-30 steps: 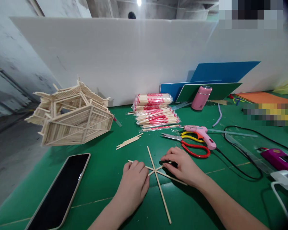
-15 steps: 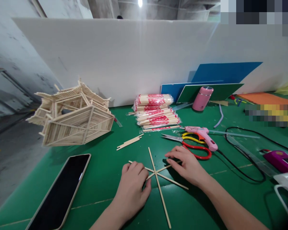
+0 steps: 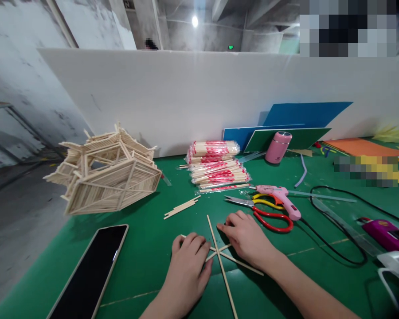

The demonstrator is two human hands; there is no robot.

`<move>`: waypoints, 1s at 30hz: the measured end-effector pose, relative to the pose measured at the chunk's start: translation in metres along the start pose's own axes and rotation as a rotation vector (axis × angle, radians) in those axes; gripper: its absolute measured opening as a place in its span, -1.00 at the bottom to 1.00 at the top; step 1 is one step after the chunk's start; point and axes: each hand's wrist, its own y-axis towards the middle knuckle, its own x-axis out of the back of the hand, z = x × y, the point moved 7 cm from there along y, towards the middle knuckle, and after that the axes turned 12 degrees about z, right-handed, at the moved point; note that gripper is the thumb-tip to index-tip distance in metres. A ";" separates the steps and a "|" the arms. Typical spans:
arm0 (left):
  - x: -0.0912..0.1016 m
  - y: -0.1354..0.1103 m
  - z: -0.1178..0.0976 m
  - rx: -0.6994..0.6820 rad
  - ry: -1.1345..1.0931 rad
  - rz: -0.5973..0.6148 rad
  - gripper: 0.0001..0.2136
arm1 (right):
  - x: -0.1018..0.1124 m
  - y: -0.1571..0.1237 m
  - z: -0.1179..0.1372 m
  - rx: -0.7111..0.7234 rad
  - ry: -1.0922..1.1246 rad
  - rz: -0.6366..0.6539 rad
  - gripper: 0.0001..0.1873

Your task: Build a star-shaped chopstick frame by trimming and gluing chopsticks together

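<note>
Three thin wooden sticks [image 3: 226, 283] lie crossed on the green table, meeting at one middle point like a six-armed star. My left hand [image 3: 190, 266] rests over the left arms of the star, fingers curled and thumb against one stick. Over the upper right arm is my right hand [image 3: 248, 239], its thumb and forefinger drawn together just right of the upright stick's top. Whatever lies between those fingertips is too small to make out. That stick's outer end is hidden beneath the right hand. Some short loose sticks [image 3: 182, 207] lie beyond my left hand.
A stick-built model [image 3: 113, 181] stands back left, a phone [image 3: 89, 270] in front of it. Wrapped stick bundles [image 3: 217, 166] lie at the back. Scissors [image 3: 269, 217], a pink glue gun [image 3: 281, 197] with a black cord, and a pink bottle [image 3: 278, 147] are to the right.
My right hand has shifted left toward the crossing, its fingertips closing together. My left hand stays on the sticks. The view has tilted up slightly, so everything sits lower.
</note>
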 end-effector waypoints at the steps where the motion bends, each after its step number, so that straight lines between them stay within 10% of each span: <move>1: 0.000 0.000 0.000 0.004 0.007 0.006 -0.81 | -0.001 -0.001 0.002 0.014 -0.012 0.013 -0.68; 20: 0.022 0.003 0.024 0.102 0.051 -0.158 -0.84 | 0.024 -0.018 -0.032 -0.214 0.351 -0.247 -0.87; 30: 0.049 0.064 0.086 0.236 0.376 0.114 -0.78 | 0.024 -0.040 -0.051 -0.239 0.564 -0.469 -0.85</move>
